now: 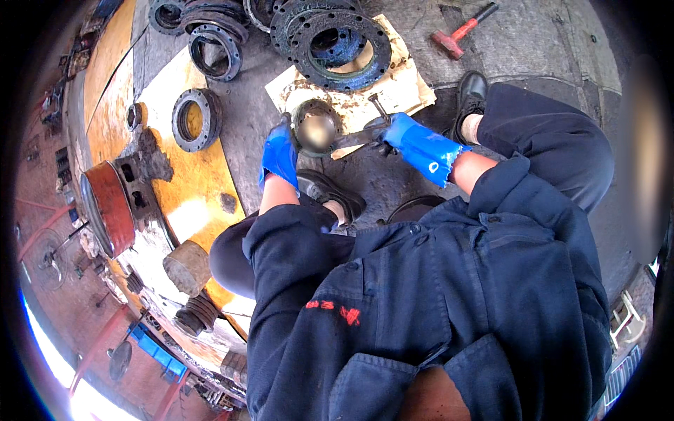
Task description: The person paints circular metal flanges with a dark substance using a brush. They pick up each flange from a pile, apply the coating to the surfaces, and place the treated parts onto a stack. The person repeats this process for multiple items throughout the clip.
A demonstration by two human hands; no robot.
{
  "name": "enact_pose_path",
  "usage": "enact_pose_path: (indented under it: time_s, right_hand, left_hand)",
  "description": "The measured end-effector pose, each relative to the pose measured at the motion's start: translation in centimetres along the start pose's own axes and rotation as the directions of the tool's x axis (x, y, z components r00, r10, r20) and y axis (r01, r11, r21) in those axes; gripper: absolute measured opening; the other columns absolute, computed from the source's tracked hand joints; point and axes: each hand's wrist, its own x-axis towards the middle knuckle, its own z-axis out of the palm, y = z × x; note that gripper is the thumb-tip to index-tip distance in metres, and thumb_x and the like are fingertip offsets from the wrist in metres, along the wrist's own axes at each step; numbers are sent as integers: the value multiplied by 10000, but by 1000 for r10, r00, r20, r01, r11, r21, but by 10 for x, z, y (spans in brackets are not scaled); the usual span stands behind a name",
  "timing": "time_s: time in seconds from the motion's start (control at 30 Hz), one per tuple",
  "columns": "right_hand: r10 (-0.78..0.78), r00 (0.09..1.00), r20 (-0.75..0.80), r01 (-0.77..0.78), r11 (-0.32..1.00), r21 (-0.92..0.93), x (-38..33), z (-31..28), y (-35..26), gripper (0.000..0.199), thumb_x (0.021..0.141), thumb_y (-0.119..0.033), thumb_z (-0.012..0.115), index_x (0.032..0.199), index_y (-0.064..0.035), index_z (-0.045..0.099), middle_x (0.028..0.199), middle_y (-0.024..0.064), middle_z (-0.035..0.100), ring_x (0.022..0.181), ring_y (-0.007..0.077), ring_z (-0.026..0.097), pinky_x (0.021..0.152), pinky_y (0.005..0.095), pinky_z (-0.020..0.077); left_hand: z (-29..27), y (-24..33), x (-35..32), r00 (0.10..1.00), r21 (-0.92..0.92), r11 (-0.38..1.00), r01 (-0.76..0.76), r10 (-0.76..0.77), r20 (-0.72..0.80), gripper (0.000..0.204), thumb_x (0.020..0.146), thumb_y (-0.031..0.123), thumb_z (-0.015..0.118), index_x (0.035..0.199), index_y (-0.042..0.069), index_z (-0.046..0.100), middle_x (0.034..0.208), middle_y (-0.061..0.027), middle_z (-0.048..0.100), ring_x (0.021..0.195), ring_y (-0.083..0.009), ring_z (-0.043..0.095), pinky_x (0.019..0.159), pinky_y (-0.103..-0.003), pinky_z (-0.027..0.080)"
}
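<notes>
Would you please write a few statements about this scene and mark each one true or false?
1. The left hand and right hand both wear blue gloves. True.
2. The right hand is empty. False: its fingers are closed on a metal tool.
3. The hammer lies to the left of the large ring with bolt holes. False: it lies to the ring's right.
4. The left hand is at the left edge of a round metal part. True.
5. The visible shoes are white. False: they are black.
</notes>
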Motion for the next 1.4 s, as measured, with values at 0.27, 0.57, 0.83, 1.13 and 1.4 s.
enact_pose_path:
  time_s: [0.27, 0.57, 0.83, 1.13, 1.4]
  right_hand:
    - [-87, 996, -15, 87, 996, 23, -3, 4, -5, 286, 735, -175, 663, 930, 34, 666, 800, 194, 661, 687, 275, 624, 622, 371, 491]
    - [117, 977, -177, -57, 949, 311, 6, -24, -20, 205, 716, -28, 663, 902, 57, 662, 772, 159, 665, 591, 241, 625, 508, 349, 484]
    - [-92, 987, -132, 53, 959, -278, 10, -42, -14, 321, 715, -230, 691, 937, 1, 671, 872, 205, 665, 729, 304, 636, 698, 375, 500]
    - [3, 1000, -12, -8, 868, -496, 2, -27, -84, 304, 766, -250, 634, 978, -34, 667, 912, 193, 670, 843, 310, 657, 754, 386, 508]
    - [-182, 974, 135, 226, 749, -623, -29, -15, -109, 325, 743, -221, 623, 1003, -31, 662, 953, 189, 663, 850, 320, 648, 749, 398, 506]
  left_hand:
    - [10, 26, -41, 844, 906, -115, -407, 333, 421, 455, 956, 359, 426, 1141, -25, 585, 1051, -196, 639, 954, -280, 603, 814, -374, 457]
    - [13, 14, -23, 998, 121, 992, -41, 36, 49, 368, 937, 268, 484, 1082, -53, 590, 974, -160, 654, 862, -249, 614, 759, -360, 473]
    - [28, 24, -42, 950, 660, 686, -306, 259, 172, 327, 963, 203, 396, 1095, -20, 595, 1019, -150, 642, 866, -261, 604, 788, -352, 479]
    - [-22, -11, 27, 992, 217, 968, -125, 117, 46, 369, 901, 285, 532, 1044, -44, 618, 943, -158, 651, 806, -246, 588, 711, -361, 464]
    - [-34, -21, 34, 990, 231, 963, -140, 139, 23, 416, 897, 309, 536, 1098, -52, 587, 992, -178, 647, 887, -263, 592, 762, -367, 458]
